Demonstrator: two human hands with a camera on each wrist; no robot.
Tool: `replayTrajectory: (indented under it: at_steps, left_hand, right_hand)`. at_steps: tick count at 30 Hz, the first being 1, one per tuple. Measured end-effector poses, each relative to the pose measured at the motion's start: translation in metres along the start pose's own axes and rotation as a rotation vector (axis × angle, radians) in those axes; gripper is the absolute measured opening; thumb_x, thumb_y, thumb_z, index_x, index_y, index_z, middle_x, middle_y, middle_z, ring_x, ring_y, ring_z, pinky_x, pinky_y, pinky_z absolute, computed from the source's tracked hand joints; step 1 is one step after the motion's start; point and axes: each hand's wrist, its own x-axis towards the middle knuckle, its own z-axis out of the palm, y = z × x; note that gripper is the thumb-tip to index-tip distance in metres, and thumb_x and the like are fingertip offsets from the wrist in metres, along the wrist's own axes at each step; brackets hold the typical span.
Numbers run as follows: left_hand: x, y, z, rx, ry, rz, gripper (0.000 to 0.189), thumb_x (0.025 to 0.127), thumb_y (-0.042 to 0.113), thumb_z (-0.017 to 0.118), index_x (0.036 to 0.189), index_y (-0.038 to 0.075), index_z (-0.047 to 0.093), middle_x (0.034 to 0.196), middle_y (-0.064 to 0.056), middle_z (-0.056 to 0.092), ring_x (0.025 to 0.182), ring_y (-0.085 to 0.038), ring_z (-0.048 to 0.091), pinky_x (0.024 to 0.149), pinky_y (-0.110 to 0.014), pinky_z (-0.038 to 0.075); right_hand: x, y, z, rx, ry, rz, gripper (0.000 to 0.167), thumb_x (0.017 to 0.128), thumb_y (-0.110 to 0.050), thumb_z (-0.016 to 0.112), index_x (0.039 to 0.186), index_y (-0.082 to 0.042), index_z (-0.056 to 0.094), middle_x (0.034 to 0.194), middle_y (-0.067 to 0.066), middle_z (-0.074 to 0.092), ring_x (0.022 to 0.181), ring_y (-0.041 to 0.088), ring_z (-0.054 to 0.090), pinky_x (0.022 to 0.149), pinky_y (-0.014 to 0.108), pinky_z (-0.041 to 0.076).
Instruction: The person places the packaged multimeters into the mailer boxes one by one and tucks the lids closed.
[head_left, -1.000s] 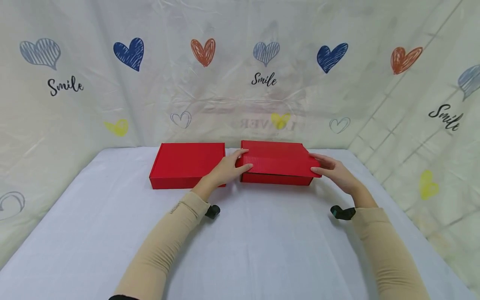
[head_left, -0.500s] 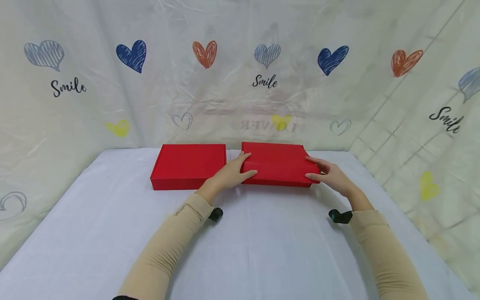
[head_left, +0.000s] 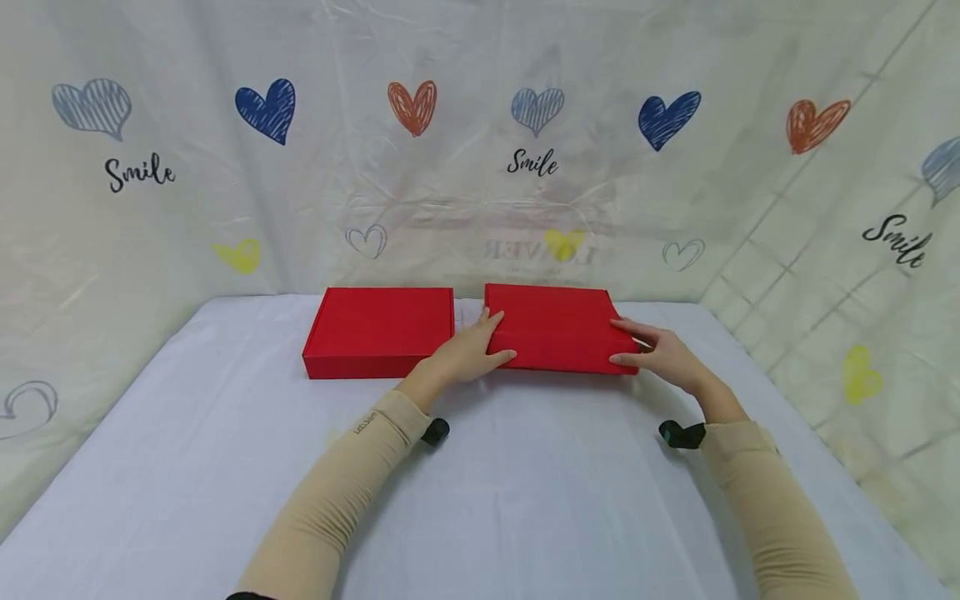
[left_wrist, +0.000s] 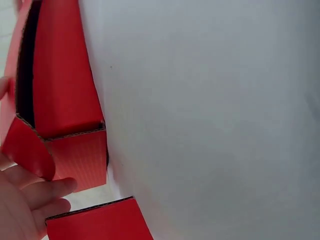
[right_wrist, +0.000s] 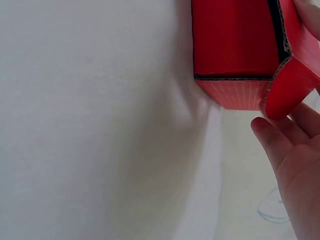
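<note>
Two flat red cardboard boxes lie at the back of the table. Between both hands is the right-hand box (head_left: pixel 555 325), its lid tilted down toward the front. My left hand (head_left: pixel 467 350) grips the lid's left front corner, thumb on top and fingers at the side. At the opposite corner, my right hand (head_left: pixel 660 357) pinches the lid between thumb and fingers. The left wrist view shows a rounded side tab (left_wrist: pixel 30 150) outside the box wall, with a dark gap under the lid. A matching tab (right_wrist: pixel 287 92) sticks out beside the fingers in the right wrist view.
The other red box (head_left: pixel 382 321) lies closed just left of my left hand. White cloth covers the table (head_left: pixel 525 483). A pale curtain (head_left: pixel 465 183) printed with hearts hangs behind. Black wrist-worn devices (head_left: pixel 681 434) show at the sleeves.
The lid's front edge has come down, and its front flap now covers the box's front wall. Both hands have followed it slightly downward, the left also a little to the right.
</note>
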Motion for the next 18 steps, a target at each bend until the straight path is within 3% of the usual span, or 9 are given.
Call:
replayTrajectory:
  at_steps: [5, 10, 18]
  left_hand:
    - [0.000, 0.002, 0.001, 0.042, -0.014, -0.012, 0.086, 0.101, 0.046, 0.062, 0.166, 0.015, 0.015, 0.171, -0.013, 0.006, 0.153, -0.031, 0.026, 0.114, -0.046, 0.040]
    - [-0.001, 0.006, 0.001, 0.064, -0.025, -0.024, 0.086, 0.102, 0.046, 0.061, 0.166, 0.015, 0.013, 0.172, -0.012, 0.003, 0.153, -0.030, 0.025, 0.111, -0.044, 0.043]
    - [0.002, 0.011, -0.001, 0.106, -0.030, -0.036, 0.090, 0.099, 0.051, 0.062, 0.166, 0.016, 0.013, 0.172, -0.012, 0.001, 0.152, -0.034, 0.026, 0.112, -0.048, 0.042]
  right_hand:
    - [0.000, 0.003, 0.002, -0.030, -0.008, -0.003, 0.077, 0.096, -0.031, 0.074, 0.160, -0.012, 0.036, 0.166, 0.020, 0.025, 0.145, 0.046, 0.032, 0.107, 0.054, 0.045]
    - [0.003, 0.000, 0.005, -0.081, 0.003, 0.007, 0.079, 0.097, -0.037, 0.072, 0.161, -0.010, 0.034, 0.168, 0.019, 0.020, 0.148, 0.047, 0.025, 0.108, 0.060, 0.042]
    - [0.011, -0.008, 0.010, -0.244, -0.012, -0.022, 0.083, 0.100, -0.049, 0.064, 0.163, -0.010, 0.027, 0.171, 0.014, 0.010, 0.153, 0.045, 0.012, 0.115, 0.070, 0.023]
